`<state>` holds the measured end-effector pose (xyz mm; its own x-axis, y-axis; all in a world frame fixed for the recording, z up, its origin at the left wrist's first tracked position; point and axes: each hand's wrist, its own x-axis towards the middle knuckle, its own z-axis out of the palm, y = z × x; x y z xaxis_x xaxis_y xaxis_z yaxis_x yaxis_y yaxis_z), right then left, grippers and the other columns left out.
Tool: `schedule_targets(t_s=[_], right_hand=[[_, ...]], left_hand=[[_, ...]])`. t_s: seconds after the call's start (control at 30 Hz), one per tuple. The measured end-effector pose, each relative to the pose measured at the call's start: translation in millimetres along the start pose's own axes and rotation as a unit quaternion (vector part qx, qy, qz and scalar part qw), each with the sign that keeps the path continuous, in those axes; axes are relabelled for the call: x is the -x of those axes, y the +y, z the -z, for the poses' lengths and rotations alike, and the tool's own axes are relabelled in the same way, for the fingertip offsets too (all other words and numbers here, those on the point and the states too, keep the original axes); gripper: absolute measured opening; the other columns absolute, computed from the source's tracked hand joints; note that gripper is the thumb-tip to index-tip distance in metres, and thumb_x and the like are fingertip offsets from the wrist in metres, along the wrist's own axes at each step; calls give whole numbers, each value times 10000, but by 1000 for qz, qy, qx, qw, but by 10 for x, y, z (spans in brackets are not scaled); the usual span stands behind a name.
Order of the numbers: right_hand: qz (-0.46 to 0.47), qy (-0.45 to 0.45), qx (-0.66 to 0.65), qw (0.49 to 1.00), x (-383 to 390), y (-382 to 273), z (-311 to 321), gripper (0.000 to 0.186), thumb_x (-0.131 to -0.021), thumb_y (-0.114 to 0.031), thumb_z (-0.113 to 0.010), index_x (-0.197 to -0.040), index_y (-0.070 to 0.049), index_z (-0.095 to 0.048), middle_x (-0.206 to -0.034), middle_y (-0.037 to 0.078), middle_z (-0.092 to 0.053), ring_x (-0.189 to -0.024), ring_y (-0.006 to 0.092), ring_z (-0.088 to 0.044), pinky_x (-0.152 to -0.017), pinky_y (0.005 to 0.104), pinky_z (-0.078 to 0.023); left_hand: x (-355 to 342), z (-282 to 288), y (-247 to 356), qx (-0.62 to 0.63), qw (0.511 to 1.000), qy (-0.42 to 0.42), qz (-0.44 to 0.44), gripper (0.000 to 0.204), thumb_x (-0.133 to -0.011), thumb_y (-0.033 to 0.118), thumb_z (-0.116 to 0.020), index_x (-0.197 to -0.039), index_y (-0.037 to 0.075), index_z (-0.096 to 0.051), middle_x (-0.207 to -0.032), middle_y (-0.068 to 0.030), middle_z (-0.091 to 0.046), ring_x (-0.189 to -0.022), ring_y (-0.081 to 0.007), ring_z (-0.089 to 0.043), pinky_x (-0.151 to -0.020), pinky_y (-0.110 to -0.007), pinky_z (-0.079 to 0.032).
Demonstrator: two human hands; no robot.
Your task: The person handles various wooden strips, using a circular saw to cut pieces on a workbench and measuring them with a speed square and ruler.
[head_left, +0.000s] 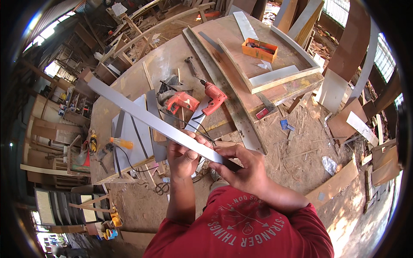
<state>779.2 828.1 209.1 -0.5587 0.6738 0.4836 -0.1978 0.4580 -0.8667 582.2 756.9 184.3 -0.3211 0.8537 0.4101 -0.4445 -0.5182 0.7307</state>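
Head: red drill (214, 97) beyond white strip (141, 112).

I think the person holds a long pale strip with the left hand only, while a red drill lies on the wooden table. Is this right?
Not quite. The head view shows the right hand also holding the long pale strip, together with the left hand; the red drill does lie on the wooden table.

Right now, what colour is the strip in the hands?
The strip looks whitish, best in the head view.
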Motion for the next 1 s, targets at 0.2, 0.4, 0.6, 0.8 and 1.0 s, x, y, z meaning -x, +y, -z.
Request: schedule_targets(t_s=[0.2, 0.4, 0.6, 0.8, 1.0], right_hand=[[50, 35, 21, 998, 11, 7, -61, 260, -837, -55, -875, -1033, 7, -715, -908, 137, -778, -721, 192, -769, -613, 318, -602], [64, 4, 26, 998, 34, -47, -43, 378, -801, -74, -907, -1111, 20, -712, -1025, 166, -784, -836, 241, -788, -705, 338, -628], [29, -18, 36, 999, 162, -93, 19, 460, -783, -80, -923, -1169, 26, -698, -1091, 184, -779, -900, 272, -796, -763, 352, -644], [77, -19, 111, 991, 245, 50, 127, 434, -773, -37, -889, -1164, -4, -704, -1030, 162, -781, -856, 285, -785, -731, 370, -634], [-8, -22, 84, 996, 267, 41, 243, 340, -800, -42, -884, -1111, 5, -753, -981, 154, -793, -874, 246, -801, -765, 346, -638]], left_hand=[[11, -23, 2, -5, 1000, -4, -26, 438, -887, 125, -857, -1224, 68, -583, -1088, -82, -684, -1038, -263, -713, -937, -482, -639], [31, -27, 113, 41, 998, -47, -15, 423, -914, 107, -823, -1263, 58, -590, -1113, -88, -667, -1085, -245, -672, -1064, -551, -557], [75, 11, 196, 78, 996, -24, -37, 508, -910, 165, -846, -1326, 69, -570, -1161, -69, -632, -1089, -231, -659, -1121, -543, -528], [67, 187, 321, 103, 991, -15, -79, 499, -942, 171, -812, -1362, 86, -556, -1194, -61, -621, -1133, -227, -631, -1130, -530, -533], [62, 199, 384, -49, 980, 126, -143, 752, -907, 264, -856, -1523, 69, -471, -1276, -74, -622, -1139, -223, -634, -1045, -460, -561]])
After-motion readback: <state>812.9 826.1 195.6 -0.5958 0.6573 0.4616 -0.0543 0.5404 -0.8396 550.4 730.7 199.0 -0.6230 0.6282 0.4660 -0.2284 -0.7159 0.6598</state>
